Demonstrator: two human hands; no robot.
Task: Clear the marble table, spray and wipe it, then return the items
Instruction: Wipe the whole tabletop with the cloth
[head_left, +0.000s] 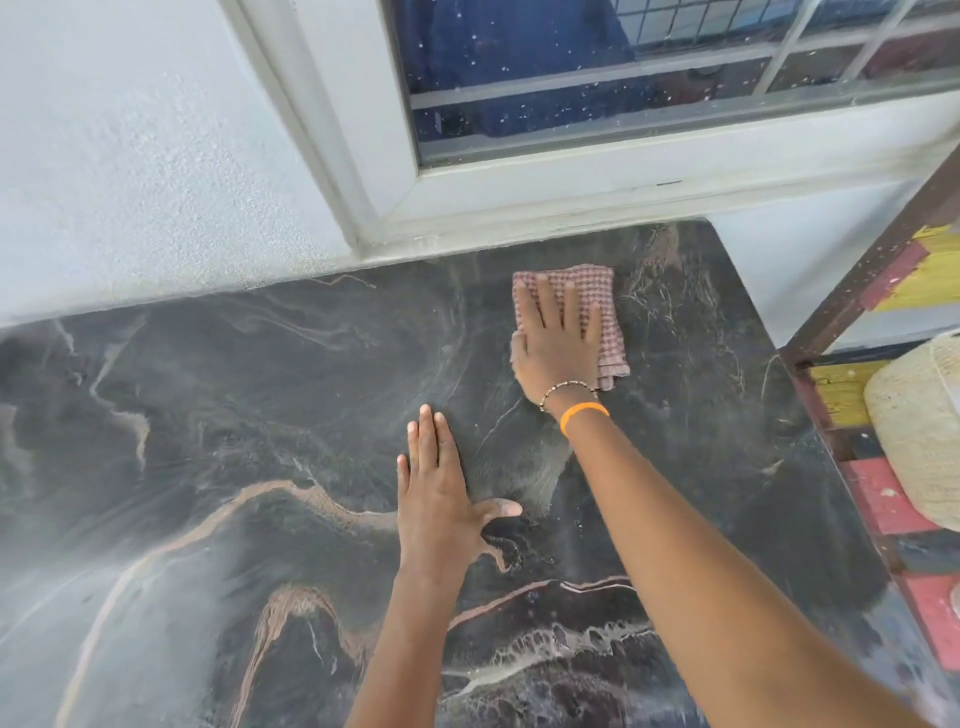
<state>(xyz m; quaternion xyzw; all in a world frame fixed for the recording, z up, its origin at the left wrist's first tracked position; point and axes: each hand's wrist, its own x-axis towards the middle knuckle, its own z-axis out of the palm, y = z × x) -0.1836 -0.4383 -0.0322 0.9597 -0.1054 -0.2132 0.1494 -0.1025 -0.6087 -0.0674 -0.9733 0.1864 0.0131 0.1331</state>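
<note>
The right hand (558, 340) lies flat, fingers straight, pressing a checked pink cloth (597, 306) onto the dark marble counter (208, 415) near the window sill (571, 202); the palm hides much of the cloth. The left hand (441, 493) rests open on bare marble. At the right edge, a pale woven thing (919, 431), perhaps a basket, is cut off.

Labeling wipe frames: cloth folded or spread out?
Folded. The cloth is a compact pad with layered edges at its near corner, under the flat right hand.
</note>
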